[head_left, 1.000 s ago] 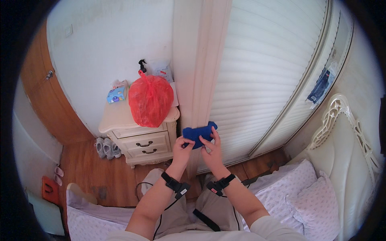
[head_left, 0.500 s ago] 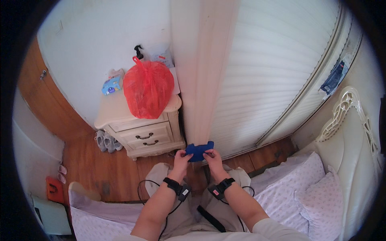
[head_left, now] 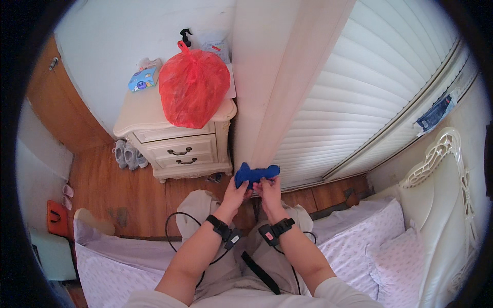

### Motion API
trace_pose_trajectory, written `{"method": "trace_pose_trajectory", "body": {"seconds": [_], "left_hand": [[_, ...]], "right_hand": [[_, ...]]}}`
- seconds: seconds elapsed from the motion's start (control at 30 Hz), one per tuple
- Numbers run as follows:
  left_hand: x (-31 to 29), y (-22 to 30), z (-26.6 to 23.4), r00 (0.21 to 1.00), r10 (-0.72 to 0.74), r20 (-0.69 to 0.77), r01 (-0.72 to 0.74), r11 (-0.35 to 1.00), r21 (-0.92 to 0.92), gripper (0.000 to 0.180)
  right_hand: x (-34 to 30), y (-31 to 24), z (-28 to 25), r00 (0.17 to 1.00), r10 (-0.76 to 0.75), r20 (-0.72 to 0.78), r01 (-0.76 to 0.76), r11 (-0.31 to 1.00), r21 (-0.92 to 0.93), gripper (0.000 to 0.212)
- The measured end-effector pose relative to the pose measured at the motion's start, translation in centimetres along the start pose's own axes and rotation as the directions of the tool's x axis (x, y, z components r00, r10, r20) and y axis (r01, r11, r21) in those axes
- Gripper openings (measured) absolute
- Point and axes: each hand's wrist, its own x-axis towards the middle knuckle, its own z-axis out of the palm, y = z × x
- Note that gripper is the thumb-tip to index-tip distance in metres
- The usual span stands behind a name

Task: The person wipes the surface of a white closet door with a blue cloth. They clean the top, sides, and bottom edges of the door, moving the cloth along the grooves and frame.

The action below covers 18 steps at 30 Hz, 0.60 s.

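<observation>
Item: one blue cloth (head_left: 257,174), bunched, upper corners jutting; held before the foot of a pale pillar (head_left: 267,102), beyond the person's knees.

Left hand (head_left: 234,196): gripping the cloth's left part, thumb on the near face. Right hand (head_left: 270,191): gripping its right part, thumb likewise (the fingers behind are partly hidden). One black wrist strap (head_left: 220,227) on the left wrist; a second black band (head_left: 281,228) on the right.

Adjacent, left: one cream nightstand (head_left: 137,110), dark curved handles on the drawers, bearing a knotted red plastic bag (head_left: 195,90) and a blue-and-white packet (head_left: 144,79). Behind the bag, a black spray nozzle (head_left: 186,36). Beside the nightstand's base, grey shoes (head_left: 129,155) on a wooden floor (head_left: 141,205).

Adjacent, right: white ridged panel (head_left: 370,97); pale headboard (head_left: 447,185), openwork trim; patterned lilac pillow (head_left: 398,267) on the bed.

Far left: one orange bag (head_left: 60,220), near pink slippers (head_left: 67,196).
</observation>
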Motion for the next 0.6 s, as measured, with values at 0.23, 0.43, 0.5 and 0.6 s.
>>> {"method": "trace_pose_trajectory", "body": {"seconds": [0.23,0.43,0.5,0.6], "left_hand": [[-1.8,4.2,1.0,0.942,0.132,0.308,0.039,0.870,-0.491,0.042],[-1.4,4.6,0.2,0.925,0.120,0.360,0.088,0.855,-0.511,0.041],[-1.2,4.4,-0.2,0.928,0.115,0.356,0.078,0.871,-0.485,0.039],[-0.2,2.8,-0.7,0.959,-0.045,0.280,0.135,0.941,-0.310,0.034]], "right_hand": [[-1.1,-6.4,3.2,0.928,-0.348,0.133,0.354,0.935,-0.019,0.027],[0.4,-7.2,3.0,0.784,-0.589,0.196,0.614,0.688,-0.387,0.044],[1.4,-5.2,2.0,0.780,-0.616,0.106,0.602,0.694,-0.396,0.049],[3.0,-0.6,-1.7,0.907,-0.416,0.059,0.398,0.805,-0.441,0.045]]}}
